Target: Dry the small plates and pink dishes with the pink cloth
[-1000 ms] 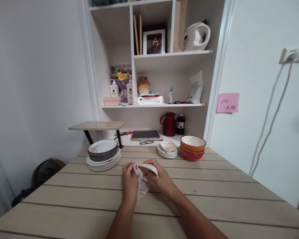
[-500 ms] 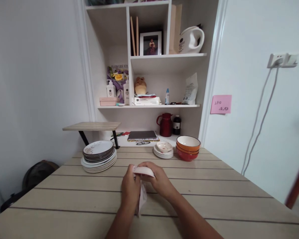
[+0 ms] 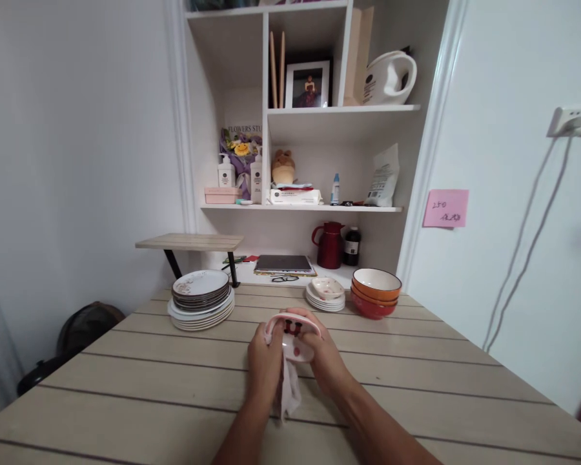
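Observation:
A small white dish [image 3: 303, 352] with a pink rim and dark red and pink marks inside is held above the table, tilted so that its inside faces me. My right hand [image 3: 328, 356] grips its right side, thumb over the inner face and fingers behind. At its left edge, my left hand [image 3: 264, 361] is closed on a pale pink cloth [image 3: 289, 391] that hangs down below the dish. The left fingertips press cloth against the dish; part of them is hidden behind the rim.
Stacked plates [image 3: 201, 300] stand at the back left, beside a small raised wooden shelf [image 3: 188, 242]. Small saucers topped by a patterned dish [image 3: 326, 289] and stacked orange and red bowls [image 3: 376, 294] are at the back right. A red jug [image 3: 330, 245] stands behind.
The dish has turned from nearly edge-on to showing me its inside. Both hands still hold it with the cloth. The whole view has shifted, so the scene sits slightly further right.

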The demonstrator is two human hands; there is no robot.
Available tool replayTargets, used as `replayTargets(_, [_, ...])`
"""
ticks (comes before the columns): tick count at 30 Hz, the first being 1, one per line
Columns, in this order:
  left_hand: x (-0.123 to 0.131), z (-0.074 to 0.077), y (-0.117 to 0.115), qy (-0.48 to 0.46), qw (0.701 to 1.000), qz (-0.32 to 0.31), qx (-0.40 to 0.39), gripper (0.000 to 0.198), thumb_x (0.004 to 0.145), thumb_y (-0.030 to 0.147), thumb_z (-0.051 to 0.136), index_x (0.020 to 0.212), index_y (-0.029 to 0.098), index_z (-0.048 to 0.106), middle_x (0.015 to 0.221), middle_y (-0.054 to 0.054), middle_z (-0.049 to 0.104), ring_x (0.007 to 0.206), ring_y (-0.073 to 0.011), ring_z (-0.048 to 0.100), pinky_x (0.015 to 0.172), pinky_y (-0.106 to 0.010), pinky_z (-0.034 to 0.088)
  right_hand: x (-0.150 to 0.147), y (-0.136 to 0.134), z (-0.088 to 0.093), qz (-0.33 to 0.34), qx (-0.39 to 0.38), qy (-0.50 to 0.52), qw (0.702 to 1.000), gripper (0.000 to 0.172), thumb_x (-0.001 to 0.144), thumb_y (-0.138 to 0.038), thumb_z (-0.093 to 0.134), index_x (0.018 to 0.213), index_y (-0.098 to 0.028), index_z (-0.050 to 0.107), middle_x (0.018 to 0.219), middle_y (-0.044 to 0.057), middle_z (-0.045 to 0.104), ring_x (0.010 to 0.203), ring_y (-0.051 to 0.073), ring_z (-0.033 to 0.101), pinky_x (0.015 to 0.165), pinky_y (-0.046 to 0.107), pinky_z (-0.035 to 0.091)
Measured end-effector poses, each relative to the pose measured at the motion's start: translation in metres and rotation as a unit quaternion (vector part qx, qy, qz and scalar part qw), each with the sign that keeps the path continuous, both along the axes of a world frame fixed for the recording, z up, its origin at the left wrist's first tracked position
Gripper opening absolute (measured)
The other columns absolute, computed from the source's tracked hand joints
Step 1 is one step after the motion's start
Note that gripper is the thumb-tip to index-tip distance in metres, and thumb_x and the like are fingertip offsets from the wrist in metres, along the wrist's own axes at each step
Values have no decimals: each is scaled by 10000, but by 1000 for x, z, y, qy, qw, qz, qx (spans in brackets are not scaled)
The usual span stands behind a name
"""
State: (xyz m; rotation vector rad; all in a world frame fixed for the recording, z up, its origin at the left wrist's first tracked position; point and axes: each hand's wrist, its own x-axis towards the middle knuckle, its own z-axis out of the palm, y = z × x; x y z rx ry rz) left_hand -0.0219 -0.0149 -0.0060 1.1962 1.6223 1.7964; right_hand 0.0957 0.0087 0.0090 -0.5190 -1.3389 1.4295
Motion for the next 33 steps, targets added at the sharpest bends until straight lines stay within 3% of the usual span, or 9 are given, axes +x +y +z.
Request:
replayTargets(4, [0,1,-3,85,996,1,-13,338,870,496,504,945,213,672,840,-73,720,768,-222,645,680,-273,422,-1,0,-2,19,-45,37,998,509,634,-210,528,1139,-216,588,1056,73,678,795,204,611,547,252,438])
replayTargets(7, [-1,1,-7,189,979,56,-44,267,919,397,457,960,233,663,856,-74,725,759,-216,644,661,-274,384,-2,0,0,9,-48,18,999,556,697,-246,557,1251,-258,514,1125,72,664,859,213,626,565,259,450])
replayTargets(9, [-3,2,-9,257,959,107,-60,239,940,337,432,972,234,646,904,-73,719,807,-213,644,666,-275,370,-2,3,0,-39,-35,0,999,630,698,-238,580,1314,-270,450,1154,71,654,904,218,636,631,285,479])
replayTargets(13, [-2,2,-13,374,908,171,-85,199,951,231,415,964,226,613,963,-56,685,920,-206,620,692,-279,366,-2,11,-5,-158,31,-76,984,652,663,-180,571,1302,-233,455,1110,71,660,854,205,653,737,331,495])
replayTargets(17, [6,3,-16,467,866,157,-79,187,931,164,436,951,229,609,937,-37,657,926,-202,587,724,-294,371,1,12,-9,-210,160,-195,944,586,653,-121,504,1212,-270,596,1067,35,683,899,219,642,832,365,478])
replayTargets(20, [9,4,-16,503,851,136,-66,207,919,133,435,964,230,612,931,-39,644,932,-204,571,758,-306,381,3,10,-8,-241,200,-236,920,491,618,-96,480,1018,-280,698,1021,17,705,949,236,615,865,357,445])
replayTargets(22, [9,5,-16,498,857,122,-57,220,898,105,449,989,231,606,961,-38,641,946,-205,566,775,-310,386,3,10,-7,-225,191,-230,927,419,605,-97,449,892,-257,710,898,11,710,862,225,608,791,330,444])
replayTargets(26, [6,4,-14,416,902,114,-39,283,830,53,489,1028,235,577,1041,-33,622,997,-191,563,785,-291,395,-1,13,-10,-157,118,-148,969,374,580,-126,428,831,-212,692,763,3,668,719,192,560,623,272,413])
replayTargets(33, [3,2,-11,323,938,120,-25,176,880,157,485,1029,232,543,1050,-36,590,987,-193,581,752,-279,403,-11,10,-15,-92,6,-48,995,301,611,-175,531,875,-183,675,708,-3,624,646,161,516,565,244,378])
